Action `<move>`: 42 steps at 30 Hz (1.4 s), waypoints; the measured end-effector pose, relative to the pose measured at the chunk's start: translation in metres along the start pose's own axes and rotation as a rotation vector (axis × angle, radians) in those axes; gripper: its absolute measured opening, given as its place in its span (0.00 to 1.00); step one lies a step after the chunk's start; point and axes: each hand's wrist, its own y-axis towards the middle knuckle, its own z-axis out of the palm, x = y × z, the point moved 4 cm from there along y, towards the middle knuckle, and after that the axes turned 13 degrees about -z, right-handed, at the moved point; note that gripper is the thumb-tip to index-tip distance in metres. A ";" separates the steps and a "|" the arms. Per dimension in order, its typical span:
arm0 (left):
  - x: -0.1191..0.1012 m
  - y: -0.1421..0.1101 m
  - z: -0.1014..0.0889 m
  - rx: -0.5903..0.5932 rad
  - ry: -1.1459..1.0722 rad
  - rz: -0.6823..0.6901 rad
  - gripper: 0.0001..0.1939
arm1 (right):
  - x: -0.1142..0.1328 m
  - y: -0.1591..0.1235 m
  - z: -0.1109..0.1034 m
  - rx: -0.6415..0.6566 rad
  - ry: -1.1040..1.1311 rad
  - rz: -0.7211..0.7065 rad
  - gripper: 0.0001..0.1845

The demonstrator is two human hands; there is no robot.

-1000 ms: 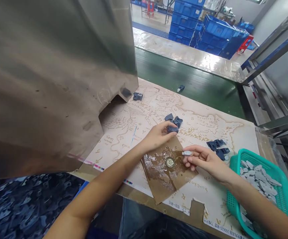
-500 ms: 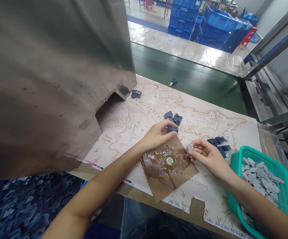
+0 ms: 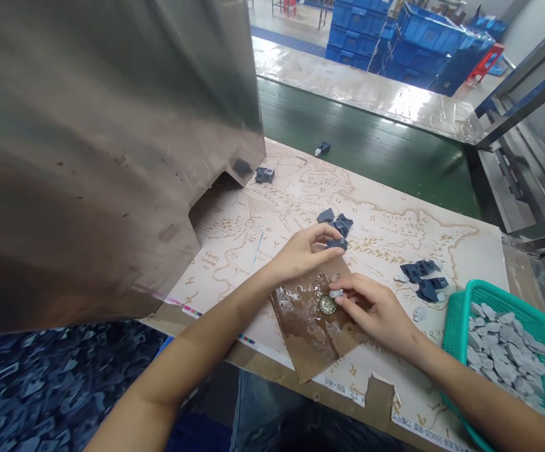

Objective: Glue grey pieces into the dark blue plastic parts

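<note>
**Slippery ground between my hands**

The likeliest trouble sits under my fingers. The wet brown paper sheet [image 3: 301, 333] lies in the middle of the map-printed desk [image 3: 385, 235], and on a surface that damp a small part could skate away if I press too hard or at an angle. The crown bottle cap [image 3: 327, 304] on that sheet could also get nudged, since my fingertips work right beside it. Water on my skin might loosen my pinch as well.

My left hand [image 3: 301, 254] is curled narrow, with its fingertips closed on a dark blue piece [image 3: 337, 243] just past the sheet's far corner. My right hand [image 3: 376, 311] is narrow too, and its thumb and fingers [image 3: 348, 295] seem to hold a pale grey piece [image 3: 335, 293] low over the sheet, just beside the cap.

More dark blue pieces [image 3: 420, 271] lie toward the desk's right end, and another cluster [image 3: 338, 221] sits by my left hand. One loose dark piece [image 3: 264, 175] lies near the far edge, under the steel hood [image 3: 112, 157], where a careless sweep could knock it off. The teal plastic basket [image 3: 484, 290] of grey pieces [image 3: 503, 355] overhangs the near right corner, so a bump might tip it.
</note>
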 end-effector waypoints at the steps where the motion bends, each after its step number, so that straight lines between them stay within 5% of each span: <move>1: 0.000 0.000 -0.001 -0.006 -0.021 -0.006 0.09 | -0.001 0.000 0.000 0.007 -0.014 -0.011 0.09; 7: 0.004 0.004 -0.004 0.040 -0.121 -0.066 0.11 | -0.002 0.000 -0.001 -0.004 -0.149 -0.055 0.08; 18: 0.000 0.001 -0.001 0.058 0.009 0.112 0.07 | 0.004 -0.003 0.007 0.074 -0.295 -0.294 0.08; 23: -0.001 -0.001 0.001 0.112 0.007 0.109 0.07 | 0.005 -0.001 0.002 0.001 -0.273 -0.306 0.07; 29: 0.002 -0.001 0.005 0.142 0.029 0.093 0.08 | 0.000 -0.002 0.004 0.101 -0.261 -0.299 0.08; 34: 0.004 -0.001 0.004 0.110 0.037 0.070 0.09 | 0.002 0.000 -0.006 -0.019 -0.139 -0.221 0.08; 38: -0.001 -0.003 0.002 0.053 0.086 0.110 0.08 | -0.005 0.002 -0.021 -0.293 0.128 0.051 0.09; 42: -0.008 -0.007 0.002 0.003 0.223 0.219 0.05 | -0.012 0.004 -0.027 -0.538 0.382 0.147 0.12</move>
